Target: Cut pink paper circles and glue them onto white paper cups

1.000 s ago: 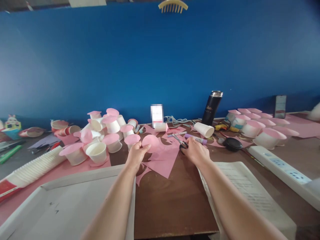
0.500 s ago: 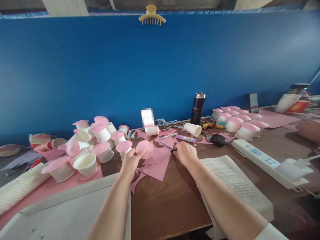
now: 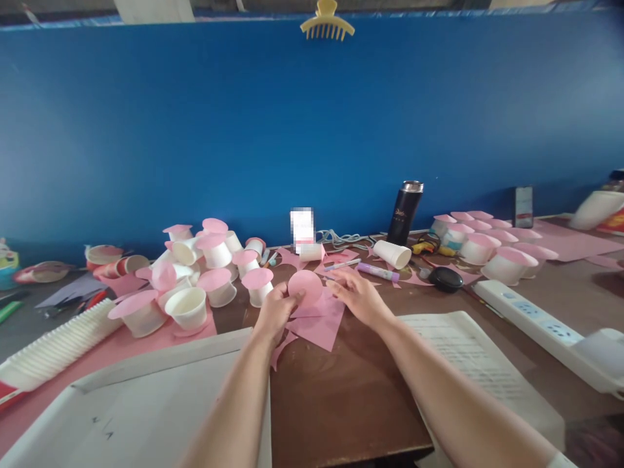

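A round pink paper disc (image 3: 305, 288) is pinched at its lower edge in my left hand (image 3: 273, 314), thumb in front. My right hand (image 3: 361, 296) is just right of the disc, fingers stretched out and apart. Beneath both hands lie a cut pink sheet (image 3: 324, 330) and pink scraps. A small dark bit shows by the right fingertips, too little to name. Beyond the right hand lie a white pen (image 3: 342, 264) and a purple glue stick (image 3: 378, 271).
Paper cups topped with pink discs (image 3: 258, 286) crowd the left; more such cups (image 3: 480, 247) stand at right. Also around are a stack of cups (image 3: 63, 341), a black thermos (image 3: 405, 211), a lying cup (image 3: 392, 254), a power strip (image 3: 531, 315) and an open booklet (image 3: 468, 351).
The scissors that were in my right hand are no longer seen in it; its fingers have spread and come nearer the disc. The view has turned left, shifting the scene rightward.
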A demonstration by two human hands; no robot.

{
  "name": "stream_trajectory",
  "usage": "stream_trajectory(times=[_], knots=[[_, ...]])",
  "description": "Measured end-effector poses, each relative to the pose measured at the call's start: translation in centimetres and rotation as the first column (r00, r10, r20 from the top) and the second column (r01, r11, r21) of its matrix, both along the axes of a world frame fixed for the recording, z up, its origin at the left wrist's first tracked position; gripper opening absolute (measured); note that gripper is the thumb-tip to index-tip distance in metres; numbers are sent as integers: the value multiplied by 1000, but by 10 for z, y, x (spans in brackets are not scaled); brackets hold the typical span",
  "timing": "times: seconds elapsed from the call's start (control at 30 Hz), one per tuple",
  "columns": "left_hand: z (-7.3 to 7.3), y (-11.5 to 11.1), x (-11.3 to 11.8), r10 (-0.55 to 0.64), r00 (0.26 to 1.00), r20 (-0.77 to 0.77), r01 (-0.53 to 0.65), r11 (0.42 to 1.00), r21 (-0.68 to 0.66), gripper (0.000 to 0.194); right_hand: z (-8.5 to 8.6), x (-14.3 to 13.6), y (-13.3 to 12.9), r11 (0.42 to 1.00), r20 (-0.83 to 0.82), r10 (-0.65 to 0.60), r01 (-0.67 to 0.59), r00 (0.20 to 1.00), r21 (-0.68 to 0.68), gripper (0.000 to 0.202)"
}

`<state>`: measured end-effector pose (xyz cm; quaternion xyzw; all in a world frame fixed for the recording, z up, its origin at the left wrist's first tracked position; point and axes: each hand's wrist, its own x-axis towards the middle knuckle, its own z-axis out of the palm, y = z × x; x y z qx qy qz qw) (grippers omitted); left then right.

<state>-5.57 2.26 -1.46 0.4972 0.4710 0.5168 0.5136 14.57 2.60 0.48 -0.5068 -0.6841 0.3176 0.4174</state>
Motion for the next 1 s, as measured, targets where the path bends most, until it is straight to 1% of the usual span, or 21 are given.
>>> stream_trajectory(times=[0.07, 0.13, 0.23, 0.33, 0.4, 0.47, 0.53, 0.63, 0.7, 0.77, 0.8, 0.87, 0.93, 1.0], knots=[[-1, 0, 0, -43, 999, -13, 43, 999, 21, 37, -3, -7, -1, 994, -95, 75, -82, 993, -72, 52], [-2, 0, 0, -69, 997, -42, 70, 997, 33, 39, -5, -11, -2, 990, -128, 81, -94, 989, -103, 52], [-3, 1, 1, -52, 985, -166, 60, 997, 43, 38, -6, -12, -3, 988, -115, 27, -44, 993, -147, 47], [-6, 2, 3, -45, 949, -314, 66, 996, 56, 38, -6, -12, -3, 979, -107, -38, 15, 993, -205, 43], [-9, 2, 4, 4, 915, -404, 38, 995, 96, 43, -6, -13, -3, 973, -107, -58, 32, 993, -226, 43], [-12, 1, 7, 97, 842, -531, -8, 986, 167, 49, -6, -15, -3, 970, -100, -60, 34, 993, -243, 42], [-14, -2, 9, 188, 723, -665, -28, 969, 244, 56, -6, -16, -3, 965, -79, -63, 41, 995, -258, 42], [-14, -8, 11, 277, 546, -791, 20, 939, 342, 64, -6, -16, -3, 958, -36, -86, 73, 996, -277, 43], [-11, -11, 12, 328, 462, -824, 76, 911, 405, 61, -8, -15, -2, 956, -9, -112, 105, 994, -275, 43], [-7, -14, 13, 390, 402, -828, 113, 877, 468, 57, -11, -13, -1, 955, 6, -131, 128, 991, -266, 43], [-6, -14, 13, 427, 377, -822, 118, 858, 500, 58, -13, -13, 0, 956, 10, -134, 132, 991, -261, 44], [-4, -15, 13, 495, 339, -800, 116, 822, 558, 65, -17, -12, 2, 957, 12, -139, 138, 990, -254, 45], [-4, -14, 13, 521, 325, -789, 132, 802, 583, 70, -19, -11, 3, 956, 14, -152, 151, 988, -253, 45], [-5, -13, 14, 502, 336, -797, 180, 796, 577, 62, -19, -10, 3, 952, 0, -167, 162, 986, -259, 44]])
